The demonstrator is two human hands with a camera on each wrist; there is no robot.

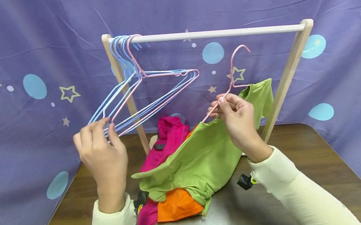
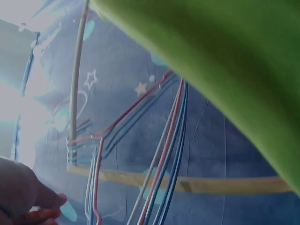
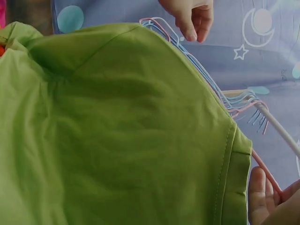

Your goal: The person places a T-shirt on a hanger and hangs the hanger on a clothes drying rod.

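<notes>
My right hand [image 1: 238, 115] pinches one arm of a pink hanger [image 1: 232, 66] between thumb and fingers, just above the neckline of a green T-shirt [image 1: 192, 159]. The hanger's hook points up, unattached, below the rail. The shirt drapes down from it to the left and fills much of the right wrist view. My left hand [image 1: 102, 150] is raised by the lower left ends of the blue, white and pink hangers [image 1: 162, 99] on the rack. Its fingers are loosely bent, with a gap to the hangers in the left wrist view [image 2: 35, 197].
A rack with a white rail [image 1: 208, 33] and wooden posts [image 1: 287, 79] stands on the brown wooden table [image 1: 305, 172]. Magenta [image 1: 167, 139] and orange [image 1: 178, 204] garments lie under the green shirt. A purple patterned curtain [image 1: 169, 3] hangs behind.
</notes>
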